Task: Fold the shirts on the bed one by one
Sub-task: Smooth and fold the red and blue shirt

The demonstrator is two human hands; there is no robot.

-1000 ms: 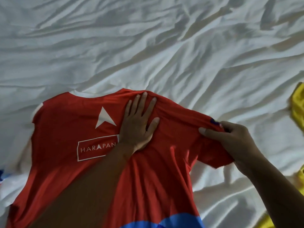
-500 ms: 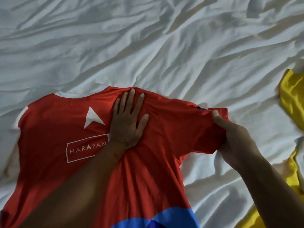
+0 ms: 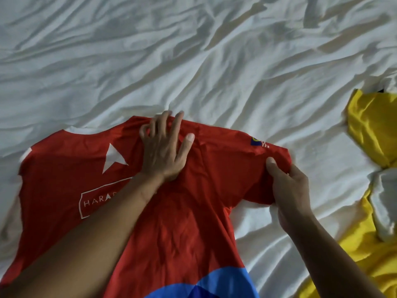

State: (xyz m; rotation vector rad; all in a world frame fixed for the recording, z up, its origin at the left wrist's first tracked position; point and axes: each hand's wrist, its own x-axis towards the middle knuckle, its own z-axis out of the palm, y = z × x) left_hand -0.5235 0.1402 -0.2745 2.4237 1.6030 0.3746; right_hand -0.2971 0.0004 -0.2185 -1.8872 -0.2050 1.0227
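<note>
A red shirt (image 3: 184, 222) with a white triangle, a boxed white logo and a blue hem patch lies spread flat on the white bed sheet (image 3: 193, 61). My left hand (image 3: 165, 149) rests palm down just below the collar, its longer fingers reaching over the top edge and two fingers curled at the collar. My right hand (image 3: 290, 194) pinches the right sleeve near its end, thumb on top of the fabric. The sleeve is stretched out to the right, a small flag badge showing on the shoulder.
A crumpled yellow garment (image 3: 369, 130) lies at the right edge of the bed, with more yellow cloth (image 3: 361, 254) and a white piece (image 3: 384, 203) below it. Wrinkled white sheet covers the far half of the view.
My right hand has drawn the right sleeve outward and flatter. My left hand has slid up to the collar edge, with two fingers now curled. The view has shifted slightly left.
</note>
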